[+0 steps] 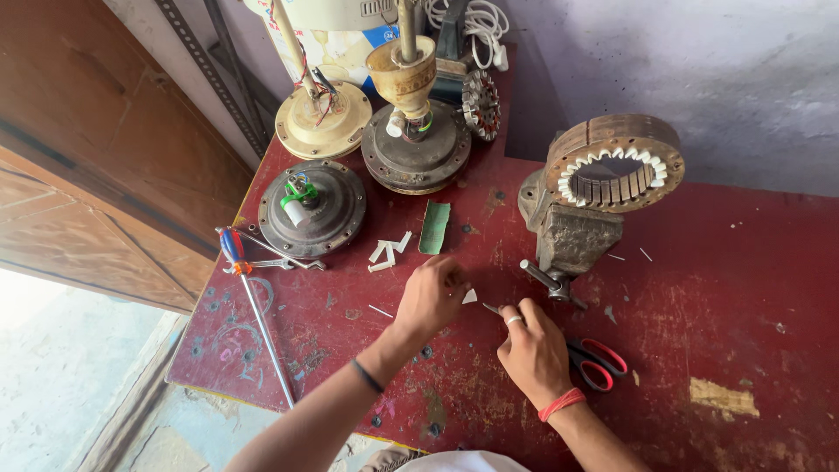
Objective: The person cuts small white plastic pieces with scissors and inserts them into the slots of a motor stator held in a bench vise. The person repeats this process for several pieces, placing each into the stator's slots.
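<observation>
My left hand [430,295] pinches a small white paper piece [469,296] between thumb and fingertips, holding it just off the red table [743,288] near the middle of the bench. My right hand [533,348] is closed around the red-handled scissors [594,360], whose handles stick out to the right of my palm while the blade tip shows just left of my knuckles, pointing at the paper. To do this cut well, I judge I should keep the paper taut and flat, feed it straight into the blades rather than twisting, and keep my left fingertips back from the edge, since the piece is tiny and sits close to them. Already cut white strips [388,252] lie farther off, beside a green sheet [434,227] lying flat. Just right of my hands the bench vise [568,240] grips a round stator ring [614,163] with white liners standing in its slots. At the far left stand three fan motor housings: a dark one with a green part [312,208], a cream one [323,120] and a brownish one [416,144]. Behind them, against the far wall, is a pale box with a blue patch [350,39]; its print is too small to make out. A screwdriver with a red and blue handle [253,310] lies at the left edge.
</observation>
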